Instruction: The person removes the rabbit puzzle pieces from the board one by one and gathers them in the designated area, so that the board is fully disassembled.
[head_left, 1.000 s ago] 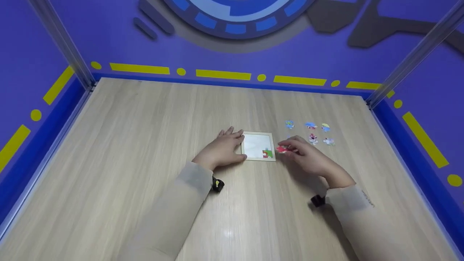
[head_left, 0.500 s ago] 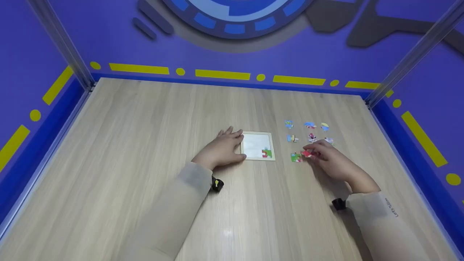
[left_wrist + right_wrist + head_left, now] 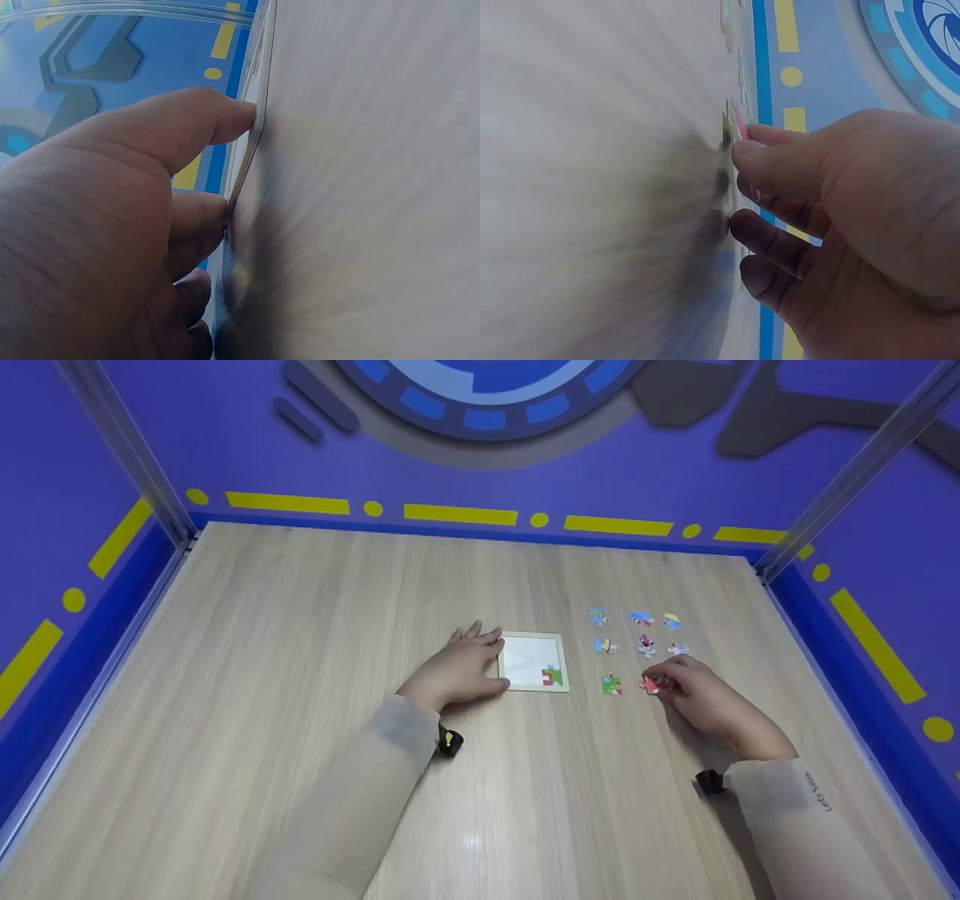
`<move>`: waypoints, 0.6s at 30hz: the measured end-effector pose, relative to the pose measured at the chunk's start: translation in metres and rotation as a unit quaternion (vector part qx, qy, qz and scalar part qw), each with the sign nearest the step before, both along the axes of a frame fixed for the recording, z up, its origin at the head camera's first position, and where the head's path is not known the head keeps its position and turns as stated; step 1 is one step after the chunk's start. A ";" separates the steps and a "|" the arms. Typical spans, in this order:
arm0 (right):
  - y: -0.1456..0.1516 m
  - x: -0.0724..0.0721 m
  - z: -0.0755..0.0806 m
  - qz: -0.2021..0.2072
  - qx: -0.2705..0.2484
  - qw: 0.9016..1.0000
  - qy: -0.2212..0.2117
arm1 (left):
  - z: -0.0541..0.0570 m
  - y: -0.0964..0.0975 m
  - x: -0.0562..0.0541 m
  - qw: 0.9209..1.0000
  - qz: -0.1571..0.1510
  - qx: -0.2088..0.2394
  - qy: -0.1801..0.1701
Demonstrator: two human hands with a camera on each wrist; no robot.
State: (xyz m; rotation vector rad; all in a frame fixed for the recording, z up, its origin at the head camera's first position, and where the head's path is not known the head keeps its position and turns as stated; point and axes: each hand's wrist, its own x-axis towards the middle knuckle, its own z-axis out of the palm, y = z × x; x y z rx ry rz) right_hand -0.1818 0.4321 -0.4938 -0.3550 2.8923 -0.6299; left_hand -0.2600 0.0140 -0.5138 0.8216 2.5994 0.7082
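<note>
My left hand (image 3: 463, 669) rests at the left side of a small square puzzle frame (image 3: 565, 661), its thumb at the near left corner. In the left wrist view the thumb (image 3: 214, 120) touches the frame's edge. A green and red puzzle piece (image 3: 553, 678) lies in the frame's near right corner, on the white base. Low over the table, my right hand (image 3: 701, 697) pinches a red puzzle piece (image 3: 649, 685) between thumb and fingers. In the right wrist view the piece (image 3: 740, 124) shows only as a thin pink edge. Left of it lies a green puzzle piece (image 3: 612, 685).
Beyond the right hand, several puzzle pieces lie apart in two rows, among them a blue and red piece (image 3: 641, 619) and a red character piece (image 3: 646, 646). Blue panels (image 3: 480, 480) stand around the wooden table (image 3: 315, 607).
My right hand has carried the red puzzle piece rightward from beside the frame, past the green piece, and lowered it toward the table. The left hand and frame stay in place.
</note>
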 end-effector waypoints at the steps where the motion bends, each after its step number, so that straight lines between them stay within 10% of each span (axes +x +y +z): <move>1: 0.000 0.000 0.000 0.000 0.001 1.000 0.000 | 0.000 0.000 0.000 1.000 0.000 -0.001 0.000; 18: -0.004 0.000 0.001 -0.006 0.010 1.000 0.025 | -0.001 0.000 -0.001 1.000 -0.006 0.003 0.011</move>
